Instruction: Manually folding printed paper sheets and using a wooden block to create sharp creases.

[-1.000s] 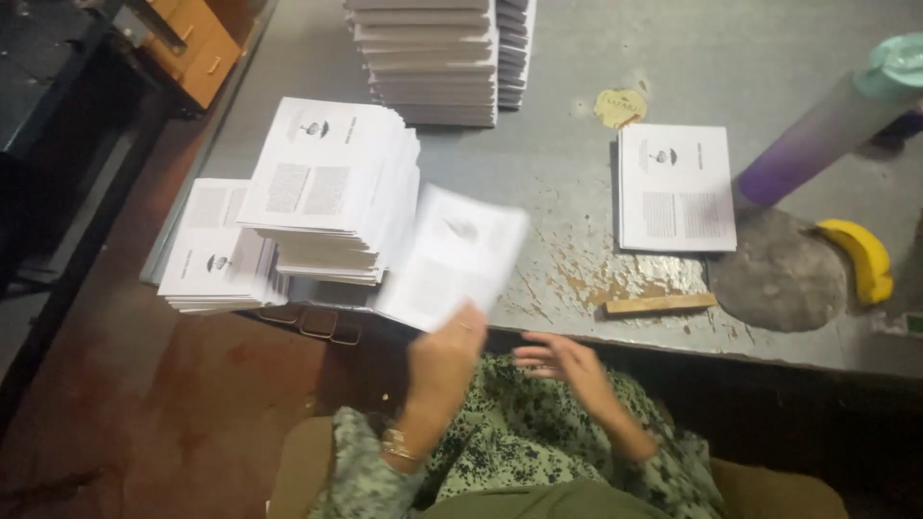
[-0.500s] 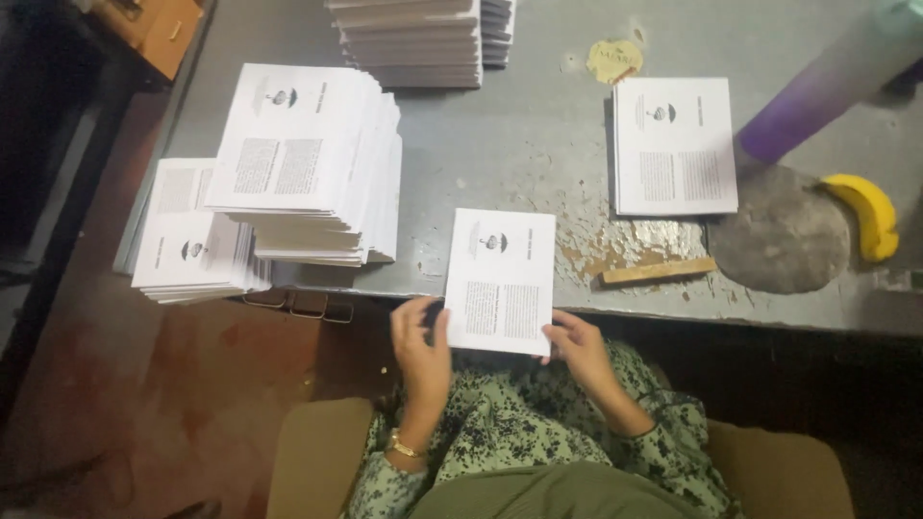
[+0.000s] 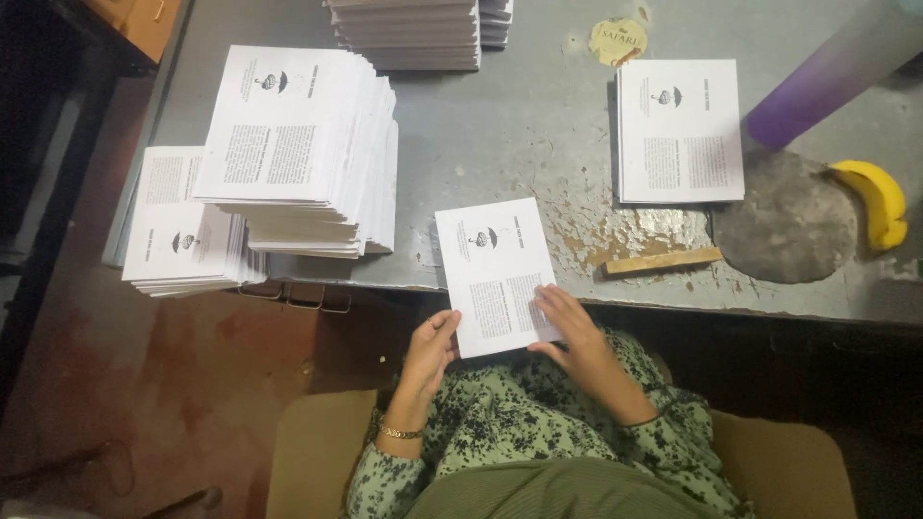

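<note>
**Head view: printed sheet pinned at the worktop's near edge**

Head view, looking down on a printed sheet (image 3: pixel 495 274) lying on the grey worktop (image 3: pixel 519 135), its lower part overhanging the near edge above the lap. Left hand (image 3: pixel 430 351) at the lower left edge, fingers pinching the paper. Right hand (image 3: pixel 572 327) laid on the lower right corner, fingers spread flat and pressing down. Judged as smoothing or squaring a single sheet. Any further handling calls for a firm hold at the overhang to avoid a slip or a skewed crease. To the left, a tall stack (image 3: pixel 298 154) of like sheets, partly over a lower stack (image 3: pixel 183 226). To the right, well apart, a thin pile (image 3: pixel 680 130) and a wooden strip (image 3: pixel 661 261).
</note>
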